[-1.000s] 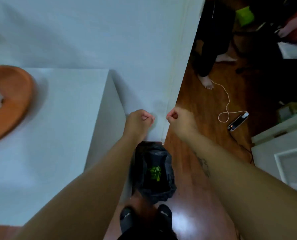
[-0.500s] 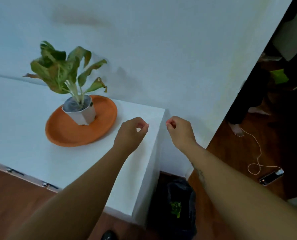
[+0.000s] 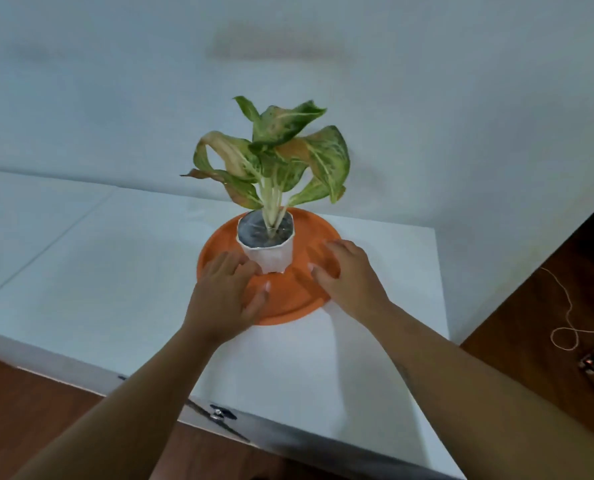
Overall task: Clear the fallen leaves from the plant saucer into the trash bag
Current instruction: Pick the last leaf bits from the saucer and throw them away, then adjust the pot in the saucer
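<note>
White matte wall point(image 3: 115, 81) behind, flat white cabinet top point(image 3: 81, 271) below it, glossy brown wood floor point(image 3: 548, 289) to the right. Round orange saucer point(image 3: 219, 244), smooth with shallow rim, sits near the top's right end. White faceted pot point(image 3: 271, 256) stands upright on it; plant point(image 3: 281, 157) has broad, curled, green-yellow mottled leaves. Left hand point(image 3: 224, 299) lies palm down on saucer's near-left, fingers spread, holding nothing. Right hand point(image 3: 347, 275) lies flat on near-right, fingers splayed, empty. Thin looped cord point(image 3: 565, 317) on floor.
</note>
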Available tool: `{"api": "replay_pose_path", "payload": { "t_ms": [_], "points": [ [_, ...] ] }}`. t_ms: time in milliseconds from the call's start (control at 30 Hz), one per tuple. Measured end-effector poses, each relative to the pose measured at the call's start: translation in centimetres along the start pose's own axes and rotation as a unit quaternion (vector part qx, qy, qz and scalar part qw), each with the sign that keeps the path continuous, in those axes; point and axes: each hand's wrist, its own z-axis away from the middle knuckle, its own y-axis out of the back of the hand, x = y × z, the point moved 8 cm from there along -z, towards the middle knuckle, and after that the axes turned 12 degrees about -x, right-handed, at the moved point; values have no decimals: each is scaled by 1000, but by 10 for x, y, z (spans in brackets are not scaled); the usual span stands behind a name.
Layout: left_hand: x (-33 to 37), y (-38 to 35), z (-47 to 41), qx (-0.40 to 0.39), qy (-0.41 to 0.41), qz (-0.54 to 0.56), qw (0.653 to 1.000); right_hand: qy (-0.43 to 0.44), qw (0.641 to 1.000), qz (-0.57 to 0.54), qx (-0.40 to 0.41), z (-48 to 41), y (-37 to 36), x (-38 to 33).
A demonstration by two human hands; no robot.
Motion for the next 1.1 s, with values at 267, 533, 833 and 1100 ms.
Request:
{"api": "replay_pose_path", "payload": {
  "t_ms": [267,533,833,1100],
  "points": [
    [-96,-5,-15,-117,-47,-1,992,-39,995,68,61,-20,-32,-38],
    [-111,-39,-10,-161,-39,50,985,-67,997,-24,33,-23,-51,-54],
    [-90,-49,-8,-134,67,70,986,-104,977,-163,90,-44,-56,-53],
    [-86,-46,-16,-156,6,25,987,-111,973,-167,117,-55,-55,-58]
  ]
}}
